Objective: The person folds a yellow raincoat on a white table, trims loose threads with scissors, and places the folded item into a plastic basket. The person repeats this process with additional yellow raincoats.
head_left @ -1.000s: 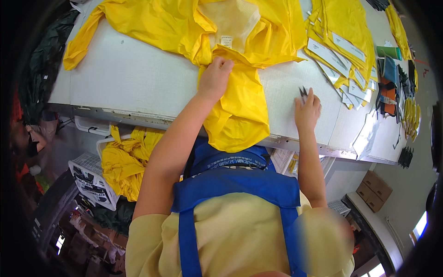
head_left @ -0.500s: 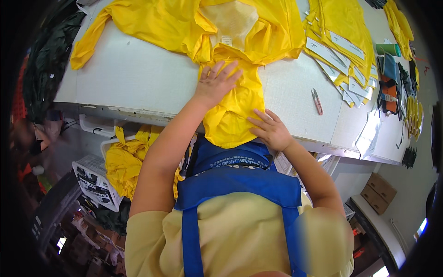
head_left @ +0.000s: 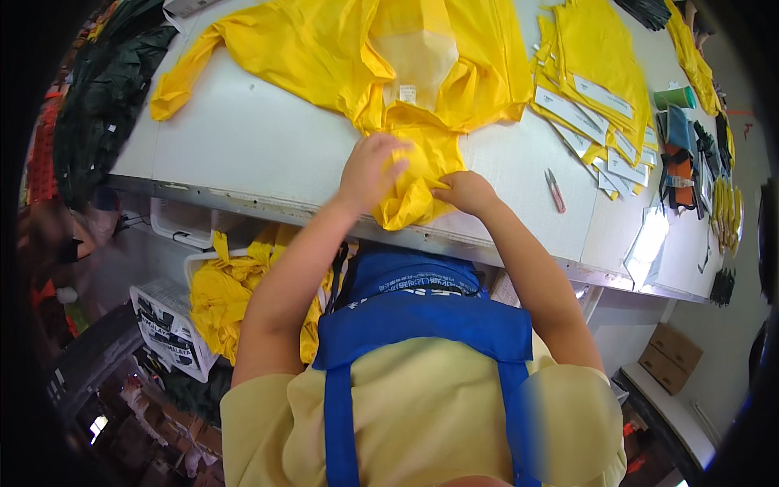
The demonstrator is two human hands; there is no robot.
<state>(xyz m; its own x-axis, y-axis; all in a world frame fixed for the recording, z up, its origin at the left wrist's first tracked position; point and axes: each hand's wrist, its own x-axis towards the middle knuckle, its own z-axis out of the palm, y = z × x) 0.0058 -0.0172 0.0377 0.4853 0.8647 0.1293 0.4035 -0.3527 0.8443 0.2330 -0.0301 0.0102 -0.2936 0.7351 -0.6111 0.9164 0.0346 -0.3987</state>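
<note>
White and wide, the work table fills the upper half of the view, its metal front edge running just below the two hands. Both hands meet on the lower hem of a yellow garment spread flat across the table. The left hand lies palm-down on the bunched fabric, fingers curled into the folds; it presses and gathers the cloth rather than closing fully round it. The right hand sits just beside it, touching the same bunch from the other side, fingertips pinching a fold at the hem's edge. Between the hands the yellow fabric is crumpled into a thick wad that hangs slightly over the table's front edge.

Beyond the grip, the garment opens out, one long sleeve stretching off past the left hand, a paler lining panel showing at the middle. To the right of the right hand, apart from it, small thread snips with reddish handles lie on the bare table. Farther right, a stack of folded yellow pieces with white paper slips rests on the table. Below the left forearm, under the table, a basket holds more yellow cloth. A dark green pile lies past the table's left end.
</note>
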